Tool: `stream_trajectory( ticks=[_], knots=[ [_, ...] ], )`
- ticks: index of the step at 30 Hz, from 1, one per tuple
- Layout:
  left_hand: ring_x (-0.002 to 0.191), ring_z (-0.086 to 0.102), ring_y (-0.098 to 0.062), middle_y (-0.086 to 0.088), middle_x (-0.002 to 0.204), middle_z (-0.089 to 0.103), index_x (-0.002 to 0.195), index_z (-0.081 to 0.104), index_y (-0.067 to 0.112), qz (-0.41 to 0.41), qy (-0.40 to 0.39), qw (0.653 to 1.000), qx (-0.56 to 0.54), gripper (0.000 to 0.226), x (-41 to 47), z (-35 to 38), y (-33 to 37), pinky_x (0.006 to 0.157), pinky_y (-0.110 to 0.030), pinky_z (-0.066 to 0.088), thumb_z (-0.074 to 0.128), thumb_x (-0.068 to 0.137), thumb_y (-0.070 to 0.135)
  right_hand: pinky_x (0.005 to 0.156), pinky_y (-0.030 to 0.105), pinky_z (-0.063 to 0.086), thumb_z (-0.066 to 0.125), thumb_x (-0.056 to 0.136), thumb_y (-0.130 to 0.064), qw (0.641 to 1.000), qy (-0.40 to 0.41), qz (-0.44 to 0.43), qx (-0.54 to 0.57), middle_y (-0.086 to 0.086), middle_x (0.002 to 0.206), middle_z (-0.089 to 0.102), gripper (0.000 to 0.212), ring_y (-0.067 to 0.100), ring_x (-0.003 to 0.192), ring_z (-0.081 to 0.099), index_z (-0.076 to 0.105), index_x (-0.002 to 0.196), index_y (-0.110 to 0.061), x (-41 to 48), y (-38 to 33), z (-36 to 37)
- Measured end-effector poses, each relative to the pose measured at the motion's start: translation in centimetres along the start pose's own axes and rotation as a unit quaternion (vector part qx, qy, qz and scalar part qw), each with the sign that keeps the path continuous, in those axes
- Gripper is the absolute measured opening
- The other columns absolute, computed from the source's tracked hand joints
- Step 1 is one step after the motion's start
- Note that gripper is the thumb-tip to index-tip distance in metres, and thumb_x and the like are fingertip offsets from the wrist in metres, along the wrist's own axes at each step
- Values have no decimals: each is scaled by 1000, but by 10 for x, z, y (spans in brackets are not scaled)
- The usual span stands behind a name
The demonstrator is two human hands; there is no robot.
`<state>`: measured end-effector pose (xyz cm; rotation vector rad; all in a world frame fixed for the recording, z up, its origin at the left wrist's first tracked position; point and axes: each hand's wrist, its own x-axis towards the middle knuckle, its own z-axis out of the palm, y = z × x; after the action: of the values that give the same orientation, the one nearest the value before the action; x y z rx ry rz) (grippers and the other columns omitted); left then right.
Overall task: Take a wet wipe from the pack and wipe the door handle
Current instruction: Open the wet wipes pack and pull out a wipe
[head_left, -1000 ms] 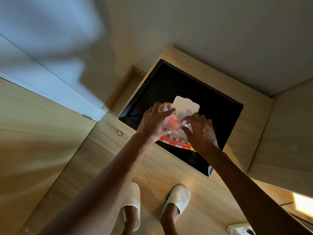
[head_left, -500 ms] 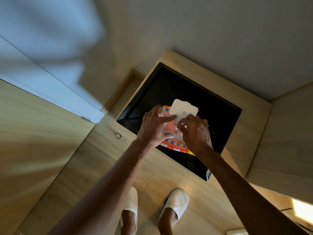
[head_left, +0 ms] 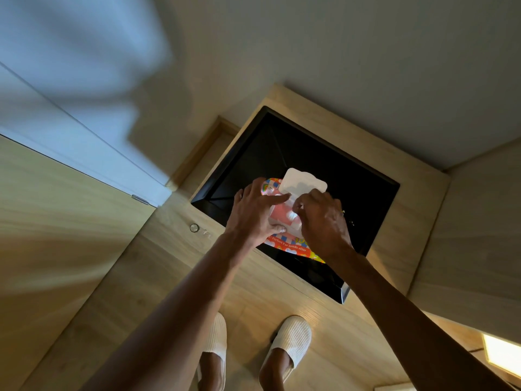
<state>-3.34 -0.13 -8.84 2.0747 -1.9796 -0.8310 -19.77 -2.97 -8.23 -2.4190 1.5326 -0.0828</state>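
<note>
A colourful wet wipe pack [head_left: 287, 245] with red and orange print is held in front of me above a black panel. My left hand [head_left: 253, 213] grips its left side, thumb under and fingers across the top. The pack's white flap [head_left: 304, 183] stands peeled back at the far end. My right hand [head_left: 324, 224] is bent over the pink opening, its fingertips pinching a bit of white wet wipe [head_left: 291, 217]. No door handle is in view.
A black rectangular panel [head_left: 361, 193] lies below the hands, framed in light wood. A wooden door or panel [head_left: 56, 221] fills the left, with a metal hinge [head_left: 140, 199] and a small round metal stop [head_left: 194, 227]. My feet wear white slippers [head_left: 293, 340]. A lit lamp [head_left: 501, 354] glows at lower right.
My right hand has closed in over the pack's opening and its fingertips now pinch the wipe. The flap stays peeled back, and my left hand keeps its hold.
</note>
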Motion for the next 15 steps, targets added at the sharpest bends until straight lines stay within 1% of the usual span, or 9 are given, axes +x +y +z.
stream_trajectory(
  ticks=[2, 3, 6, 9, 12, 15],
  knots=[
    [136, 33, -29, -9, 148, 31, 133, 47, 38, 3, -1, 1000, 0, 75, -1, 0, 0, 112, -54, 29, 78, 65, 49, 87, 38, 49, 68, 85, -17, 998, 20, 47, 33, 7, 104, 64, 9, 23, 99, 59, 66, 94, -15, 3, 10, -2],
    [136, 33, -29, -9, 147, 31, 133, 47, 38, 3, -1, 1000, -3, 76, 0, 0, 1, 112, -53, 30, 78, 65, 48, 89, 38, 49, 65, 88, -19, 996, 20, 60, 56, 7, 105, 63, 7, 22, 100, 59, 66, 93, -15, 3, 13, -3],
    [135, 35, -29, -9, 147, 32, 132, 48, 39, 4, -1, 1000, -4, 75, 1, 0, 2, 111, -52, 33, 79, 64, 48, 90, 37, 49, 71, 83, -27, 995, -7, 46, 83, 5, 104, 65, 15, 20, 98, 61, 67, 93, -17, -4, 13, -4],
    [131, 40, -27, -9, 145, 35, 129, 51, 38, 10, 3, 1000, -12, 72, 1, 0, 1, 109, -50, 37, 79, 64, 47, 86, 36, 47, 77, 78, -29, 997, -10, 42, 60, 3, 101, 66, 22, 20, 94, 60, 69, 96, -19, -8, 7, -1],
    [132, 39, -28, -9, 146, 35, 129, 51, 37, 10, 6, 1000, -11, 70, 0, 0, 2, 109, -49, 36, 79, 65, 46, 80, 37, 44, 77, 78, -26, 998, 6, 50, 33, 6, 97, 67, 19, 24, 89, 61, 70, 92, -16, -3, 4, 3],
    [133, 38, -27, -8, 147, 35, 130, 51, 36, 7, 7, 1000, -15, 70, 0, 2, 3, 109, -50, 37, 78, 66, 47, 80, 38, 45, 72, 82, -22, 999, 8, 44, 20, 9, 99, 66, 15, 26, 92, 61, 70, 93, -13, 1, -2, 3]
  ],
)
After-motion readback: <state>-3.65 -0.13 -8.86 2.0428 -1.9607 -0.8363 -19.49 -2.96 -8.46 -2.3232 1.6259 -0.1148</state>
